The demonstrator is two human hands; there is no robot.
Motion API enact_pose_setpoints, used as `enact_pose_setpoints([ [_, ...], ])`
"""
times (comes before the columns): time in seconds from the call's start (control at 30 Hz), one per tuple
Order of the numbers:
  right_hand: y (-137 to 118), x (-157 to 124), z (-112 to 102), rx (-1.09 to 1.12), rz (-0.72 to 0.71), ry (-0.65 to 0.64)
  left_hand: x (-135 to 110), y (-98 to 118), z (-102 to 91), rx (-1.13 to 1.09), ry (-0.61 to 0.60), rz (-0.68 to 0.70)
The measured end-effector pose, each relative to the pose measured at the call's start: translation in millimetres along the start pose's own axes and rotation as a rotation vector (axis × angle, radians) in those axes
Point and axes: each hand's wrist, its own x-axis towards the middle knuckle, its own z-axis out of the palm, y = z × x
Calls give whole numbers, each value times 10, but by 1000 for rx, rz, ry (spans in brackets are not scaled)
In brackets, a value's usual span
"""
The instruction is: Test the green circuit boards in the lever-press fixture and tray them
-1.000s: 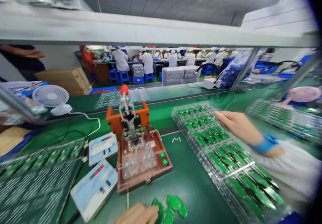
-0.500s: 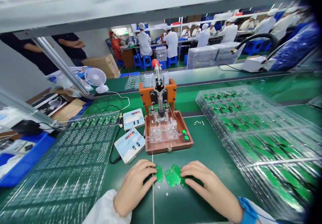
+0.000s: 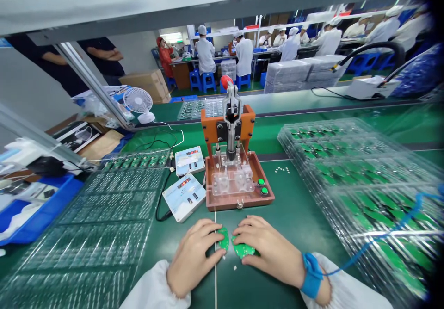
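Note:
Both my hands rest on the green mat just in front of me. My left hand (image 3: 196, 256) pinches a small green circuit board (image 3: 224, 237) at its fingertips. My right hand (image 3: 268, 249), with a blue wrist strap (image 3: 311, 275), lies over a cluster of green circuit boards (image 3: 243, 250) with its fingers curled onto them. Just beyond the hands stands a brown test fixture (image 3: 238, 186) with an orange frame, a red-knobbed lever and two green buttons.
Clear trays of green boards (image 3: 354, 170) fill the right side, and empty clear trays (image 3: 90, 235) the left. Two white meter boxes (image 3: 183, 195) sit left of the fixture. A small fan (image 3: 138, 101), cables and a blue bin (image 3: 34, 216) lie far left. Workers sit beyond.
My right hand left the tray on the right and came down onto the boards. Both hands have drawn together on the boards, and my view has tilted downward.

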Motion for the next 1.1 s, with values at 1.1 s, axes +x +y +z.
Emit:
enact_pose_setpoints([
  [1.1,491,611,-826,-90,-149,543,1122,-240,-398,-48,243,83],
])
